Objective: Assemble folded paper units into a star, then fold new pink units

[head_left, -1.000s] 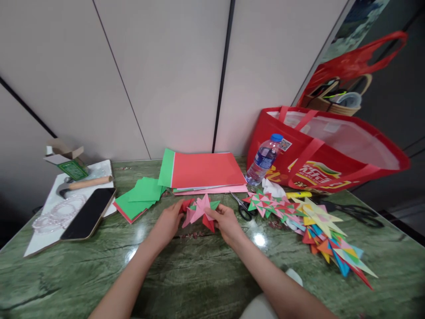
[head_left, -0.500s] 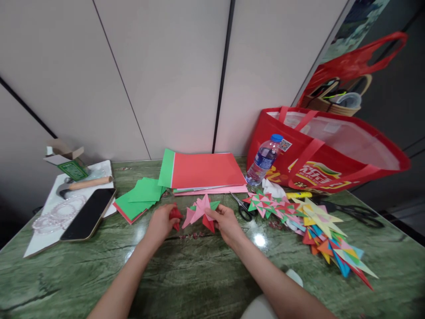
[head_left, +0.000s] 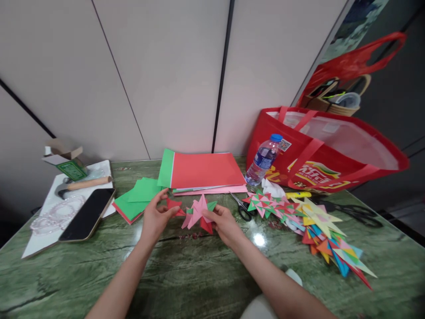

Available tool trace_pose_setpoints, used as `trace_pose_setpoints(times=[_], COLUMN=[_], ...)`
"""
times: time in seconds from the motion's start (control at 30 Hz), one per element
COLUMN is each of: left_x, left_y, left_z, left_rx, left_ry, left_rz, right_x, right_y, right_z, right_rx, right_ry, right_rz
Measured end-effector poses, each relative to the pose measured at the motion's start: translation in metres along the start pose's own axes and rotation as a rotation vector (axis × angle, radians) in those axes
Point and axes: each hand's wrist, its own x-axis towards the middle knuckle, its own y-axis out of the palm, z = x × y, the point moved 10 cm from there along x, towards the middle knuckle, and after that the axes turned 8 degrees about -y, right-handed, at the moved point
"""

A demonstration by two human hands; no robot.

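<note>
Between the thumb and fingers of my left hand is a small folded red paper piece, its pointed end toward the right. My right hand pinches a folded paper star with pink, green and red points. The two paper pieces are close side by side; whether their tips touch I cannot tell. Left of my left hand lie green paper squares over red ones. Beyond both hands rests a stack of red, green and pink paper sheets.
Right of my right hand lie scissors, several folded paper stars and black-handled shears. A water bottle stands before a red bag. At left are a phone, a hammer, beads and a small box.
My left hand has turned and lifted slightly, so the red paper piece shows more and points right. The paper star in my right hand has shifted slightly left.
</note>
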Motion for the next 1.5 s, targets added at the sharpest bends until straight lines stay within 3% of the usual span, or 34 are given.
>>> trace_pose_setpoints(times=[0.13,0.27,0.43,0.6,0.7,0.83,1.0,1.2,1.5], left_x=[-0.004,-0.009,-0.015,-0.023,-0.025,-0.014,-0.006,-0.021,-0.018], left_y=[-0.003,0.013,0.023,0.043,0.05,0.032,0.004,0.029,0.03], left_z=[-0.006,-0.006,-0.002,0.014,0.019,0.009,-0.009,-0.009,-0.002], left_rx=[0.027,-0.024,-0.045,0.011,0.037,-0.07,-0.162,-0.005,0.075], left_ry=[0.043,-0.01,-0.1,-0.252,-0.271,-0.173,-0.08,-0.138,-0.092], left_rz=[-0.056,0.055,0.116,0.305,0.371,0.241,0.063,0.218,0.211], right_x=[-0.006,-0.01,-0.008,-0.003,-0.003,0.0,-0.001,-0.004,-0.007], right_y=[0.018,0.029,0.027,0.022,0.022,0.012,-0.003,-0.003,0.003], right_z=[0.001,0.0,0.003,0.01,0.011,0.012,0.027,0.038,0.044], right_rx=[0.033,0.047,0.12,0.176,0.166,0.079,-0.203,-0.435,-0.487], right_ry=[0.029,0.046,0.016,-0.03,-0.044,-0.103,-0.282,-0.383,-0.394], right_rz=[0.137,0.216,0.187,0.147,0.156,0.078,-0.049,-0.065,-0.034])
